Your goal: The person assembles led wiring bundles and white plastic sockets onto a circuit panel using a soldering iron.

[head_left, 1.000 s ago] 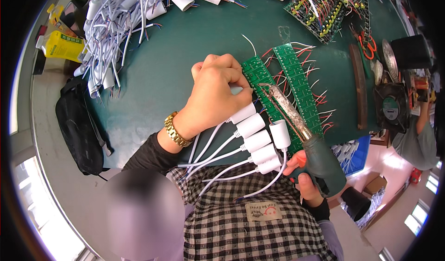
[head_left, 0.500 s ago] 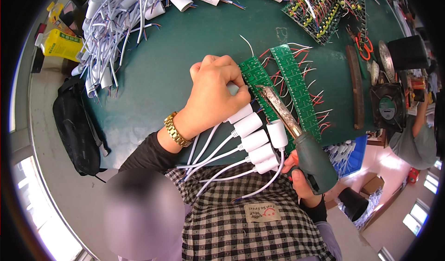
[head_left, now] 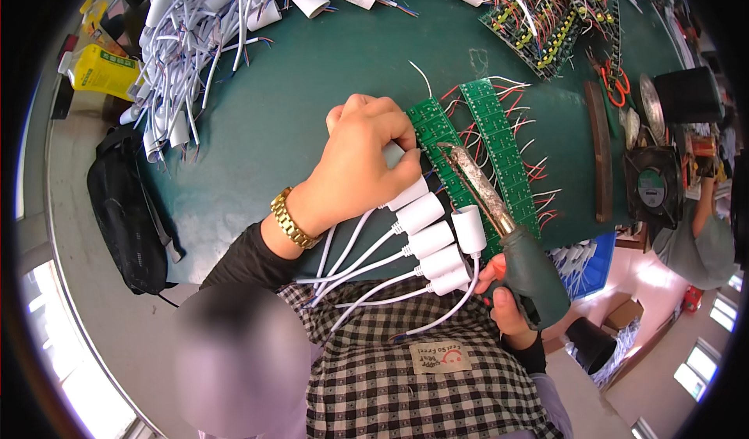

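My left hand (head_left: 363, 154) is closed in a pinch over the left edge of a green circuit board strip (head_left: 434, 127). A white cylindrical cable cap (head_left: 394, 154) shows between its thumb and fingers; the fingertips' exact hold is partly hidden. My right hand (head_left: 509, 305) is wrapped round the dark green handle of a soldering iron (head_left: 534, 275). The iron's metal tip reaches up-left over the strip near my left fingers; contact cannot be made out. Several white caps with cables (head_left: 429, 240) lie in a row along the strip's left side. One more capped cable (head_left: 469, 228) lies across the strip's lower part.
A second green board strip (head_left: 503, 146) with red and white wires lies to the right. White capped cables (head_left: 179, 57) are heaped at the far left, populated boards (head_left: 538, 30) at the far right. Orange-handled pliers (head_left: 618, 86), a dark bar (head_left: 598, 150) and a fan (head_left: 654, 182) line the right side.
The whole view has shifted slightly. Both hands keep their holds, and the iron's tip stays over nearly the same part of the strip.
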Motion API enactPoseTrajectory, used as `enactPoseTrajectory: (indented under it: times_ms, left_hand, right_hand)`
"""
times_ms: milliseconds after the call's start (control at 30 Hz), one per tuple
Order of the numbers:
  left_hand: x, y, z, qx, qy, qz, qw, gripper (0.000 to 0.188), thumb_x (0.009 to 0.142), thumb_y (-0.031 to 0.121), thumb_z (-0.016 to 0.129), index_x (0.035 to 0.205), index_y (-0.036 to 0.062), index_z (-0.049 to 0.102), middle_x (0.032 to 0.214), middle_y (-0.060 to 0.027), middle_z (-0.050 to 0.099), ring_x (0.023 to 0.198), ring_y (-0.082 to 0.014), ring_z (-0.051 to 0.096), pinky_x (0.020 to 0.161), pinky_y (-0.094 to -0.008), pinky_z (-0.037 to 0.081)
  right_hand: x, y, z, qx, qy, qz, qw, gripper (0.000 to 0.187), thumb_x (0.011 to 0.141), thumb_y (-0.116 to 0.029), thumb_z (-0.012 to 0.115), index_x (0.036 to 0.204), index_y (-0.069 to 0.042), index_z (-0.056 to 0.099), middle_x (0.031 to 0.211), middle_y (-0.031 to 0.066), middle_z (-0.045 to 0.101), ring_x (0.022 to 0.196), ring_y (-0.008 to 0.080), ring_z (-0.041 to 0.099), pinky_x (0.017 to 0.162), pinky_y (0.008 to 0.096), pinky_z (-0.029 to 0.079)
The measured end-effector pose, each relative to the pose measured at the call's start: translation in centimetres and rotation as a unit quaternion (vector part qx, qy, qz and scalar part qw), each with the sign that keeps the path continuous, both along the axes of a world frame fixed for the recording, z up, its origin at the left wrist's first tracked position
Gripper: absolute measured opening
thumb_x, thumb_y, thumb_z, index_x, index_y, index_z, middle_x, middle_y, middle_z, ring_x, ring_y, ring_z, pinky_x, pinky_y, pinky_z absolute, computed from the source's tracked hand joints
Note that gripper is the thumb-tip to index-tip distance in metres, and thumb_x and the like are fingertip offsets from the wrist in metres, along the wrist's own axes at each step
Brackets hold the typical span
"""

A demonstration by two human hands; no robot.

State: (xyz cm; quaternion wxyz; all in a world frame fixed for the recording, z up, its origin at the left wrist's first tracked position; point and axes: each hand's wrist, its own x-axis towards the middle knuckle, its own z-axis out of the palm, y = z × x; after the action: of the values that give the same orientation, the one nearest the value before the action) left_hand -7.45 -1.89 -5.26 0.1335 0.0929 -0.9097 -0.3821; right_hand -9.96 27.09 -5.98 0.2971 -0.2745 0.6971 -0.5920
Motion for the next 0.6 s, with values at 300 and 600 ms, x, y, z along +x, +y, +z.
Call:
enactPoseTrajectory:
  times_ms: [300, 600]
  left_hand:
    - [0.0, -1.8, 0.0, -0.007, 0.012, -0.085, 0.996, 0.009, 0.067, 0.004, 0.064, 0.070, 0.0060, 0.055, 0.077, -0.0041, 0.055, 0.081, -0.0221, 0.050, 0.083, -0.0328, 0.036]
    - [-0.5, 0.1, -0.1, 0.011, 0.021, 0.010, 1.000, 0.008, 0.064, 0.005, 0.067, 0.068, 0.0047, 0.060, 0.084, -0.0036, 0.054, 0.085, -0.0202, 0.049, 0.080, -0.0309, 0.040]
  right_hand:
    - [0.2, -0.4, 0.4, -0.037, -0.025, -0.034, 0.998, 0.044, 0.085, -0.027, 0.058, 0.117, 0.000, 0.046, 0.090, 0.0123, 0.056, 0.071, 0.0179, 0.056, 0.065, 0.0309, 0.049]
    - [-0.2, -0.4, 0.5, -0.055, -0.056, -0.039, 0.996, 0.034, 0.082, -0.018, 0.060, 0.107, 0.003, 0.054, 0.089, 0.0120, 0.059, 0.072, 0.0164, 0.060, 0.065, 0.0291, 0.050]
